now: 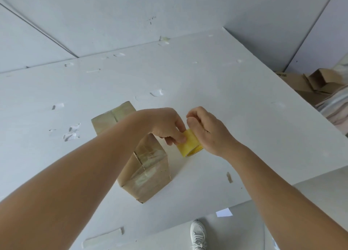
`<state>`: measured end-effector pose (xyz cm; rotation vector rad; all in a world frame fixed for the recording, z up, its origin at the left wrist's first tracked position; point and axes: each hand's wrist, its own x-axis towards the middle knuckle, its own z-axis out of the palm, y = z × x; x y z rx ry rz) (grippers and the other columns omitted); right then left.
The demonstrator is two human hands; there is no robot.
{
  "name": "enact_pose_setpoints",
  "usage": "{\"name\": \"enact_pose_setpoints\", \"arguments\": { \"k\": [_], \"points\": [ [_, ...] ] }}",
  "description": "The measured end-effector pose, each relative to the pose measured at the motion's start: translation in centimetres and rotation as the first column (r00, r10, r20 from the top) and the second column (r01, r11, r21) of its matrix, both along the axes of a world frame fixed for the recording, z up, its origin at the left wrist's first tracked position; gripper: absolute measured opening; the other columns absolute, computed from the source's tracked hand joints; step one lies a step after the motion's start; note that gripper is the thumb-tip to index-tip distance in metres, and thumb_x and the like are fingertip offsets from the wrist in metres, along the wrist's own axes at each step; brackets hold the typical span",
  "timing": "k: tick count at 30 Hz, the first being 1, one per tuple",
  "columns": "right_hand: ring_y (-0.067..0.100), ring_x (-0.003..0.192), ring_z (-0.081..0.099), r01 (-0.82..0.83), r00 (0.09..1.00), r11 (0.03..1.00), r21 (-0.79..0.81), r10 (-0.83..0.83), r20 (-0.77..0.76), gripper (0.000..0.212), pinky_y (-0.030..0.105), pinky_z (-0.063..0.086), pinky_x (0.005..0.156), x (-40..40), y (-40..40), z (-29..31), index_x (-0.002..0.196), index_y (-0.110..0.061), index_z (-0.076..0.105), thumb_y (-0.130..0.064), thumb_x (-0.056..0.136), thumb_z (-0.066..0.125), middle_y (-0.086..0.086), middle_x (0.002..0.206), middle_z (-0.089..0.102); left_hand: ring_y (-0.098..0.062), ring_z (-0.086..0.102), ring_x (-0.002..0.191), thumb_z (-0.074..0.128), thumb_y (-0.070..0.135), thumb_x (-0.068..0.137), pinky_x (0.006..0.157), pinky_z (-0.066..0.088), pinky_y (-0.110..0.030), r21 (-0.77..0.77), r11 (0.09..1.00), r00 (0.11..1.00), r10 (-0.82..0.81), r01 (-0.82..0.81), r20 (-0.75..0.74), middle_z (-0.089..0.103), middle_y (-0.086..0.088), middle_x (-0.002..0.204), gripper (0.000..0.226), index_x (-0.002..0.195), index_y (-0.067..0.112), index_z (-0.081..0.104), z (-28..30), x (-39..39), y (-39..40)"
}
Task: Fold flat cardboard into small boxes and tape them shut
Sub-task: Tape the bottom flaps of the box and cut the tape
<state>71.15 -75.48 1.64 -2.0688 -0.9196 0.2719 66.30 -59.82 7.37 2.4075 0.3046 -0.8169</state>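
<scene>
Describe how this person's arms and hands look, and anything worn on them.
Both forearms are bare up to the frame edge, with no sleeves in view. The left hand and right hand wear no gloves, and no rings, watch or bracelet show.

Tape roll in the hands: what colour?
Yellow. The tape roll shows best in the head view, held between the left hand and right hand.

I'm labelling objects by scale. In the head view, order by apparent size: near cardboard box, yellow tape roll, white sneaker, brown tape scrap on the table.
1. Near brown cardboard box
2. White sneaker, partly cut off, and yellow tape roll, partly hidden by hands: too close to rank
3. Small brown tape scrap
</scene>
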Motion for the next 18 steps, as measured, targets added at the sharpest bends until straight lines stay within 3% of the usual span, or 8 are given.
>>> {"name": "enact_pose_setpoints", "arguments": {
  "k": [2,4,6,8,11,14,18],
  "points": [
    [0.007,0.097,0.053,0.127,0.986,0.985,0.114,-0.113,-0.124,0.030,0.018,0.041,0.081,0.0,-0.4,-0.6,0.118,-0.019,0.055,-0.033,0.101,0.035,-0.008,0.105,0.060,-0.001,0.064,0.062,0.071,0.024,0.081,0.084,0.050,-0.027,-0.020,0.999,0.998,0.049,-0.048,0.031,0.072,0.010,0.071,0.009,0.090,0.025,0.074,-0.2,-0.2,0.3],
    [0.007,0.107,0.052,0.295,0.935,0.939,0.180,-0.244,-0.257,0.034,0.022,0.040,0.092,0.4,-1.0,-2.0,0.122,-0.017,0.055,-0.030,0.102,0.031,-0.007,0.114,0.059,-0.001,0.065,0.061,0.073,0.023,0.081,0.083,0.049,-0.026,-0.046,0.995,0.994,0.095,-0.092,0.058,0.073,0.009,0.073,0.010,0.090,0.024,0.074,-0.3,-0.5,0.6],
    [0.014,0.115,0.051,0.401,0.892,0.913,0.077,-0.370,-0.258,0.035,0.026,0.037,0.096,1.1,-1.6,-4.1,0.125,-0.014,0.055,-0.026,0.103,0.030,-0.002,0.121,0.059,-0.002,0.066,0.063,0.073,0.022,0.080,0.079,0.048,-0.024,-0.065,0.990,0.989,0.128,-0.123,0.078,0.074,0.009,0.074,0.011,0.091,0.024,0.074,-0.3,-0.6,0.8],
    [0.021,0.122,0.046,0.406,0.895,0.908,-0.101,-0.418,-0.153,0.037,0.030,0.036,0.098,1.5,-2.4,-6.2,0.130,-0.013,0.052,-0.025,0.102,0.031,0.003,0.130,0.056,-0.002,0.066,0.064,0.073,0.022,0.081,0.076,0.046,-0.022,-0.079,0.986,0.984,0.153,-0.146,0.091,0.074,0.010,0.074,0.011,0.091,0.025,0.074,-0.3,-0.6,0.8],
    [0.025,0.125,0.040,0.340,0.929,0.908,-0.247,-0.365,-0.062,0.039,0.034,0.034,0.099,1.4,-3.0,-8.2,0.134,-0.018,0.049,-0.029,0.098,0.042,0.003,0.135,0.051,-0.002,0.065,0.065,0.073,0.022,0.081,0.082,0.046,-0.024,-0.092,0.983,0.980,0.168,-0.158,0.108,0.074,0.010,0.074,0.010,0.088,0.028,0.074,-0.3,-0.7,0.9],
    [0.025,0.118,0.040,0.205,0.978,0.885,-0.418,-0.196,0.065,0.046,0.034,0.039,0.095,0.7,-3.2,-9.4,0.136,-0.027,0.047,-0.032,0.091,0.054,0.002,0.130,0.048,-0.004,0.065,0.070,0.074,0.025,0.080,0.090,0.047,-0.027,-0.106,0.978,0.973,0.193,-0.181,0.126,0.075,0.004,0.082,0.010,0.087,0.032,0.075,-0.5,-0.9,1.1],
    [0.023,0.105,0.044,0.194,0.979,0.855,-0.481,-0.135,0.153,0.040,0.031,0.044,0.082,0.3,-3.1,-9.5,0.134,-0.029,0.050,-0.022,0.096,0.046,0.003,0.115,0.049,-0.004,0.064,0.071,0.073,0.027,0.079,0.088,0.047,-0.028,-0.086,0.977,0.965,0.207,-0.195,0.159,0.075,0.002,0.086,0.011,0.087,0.034,0.075,-0.6,-1.0,1.1]
  ]
}}
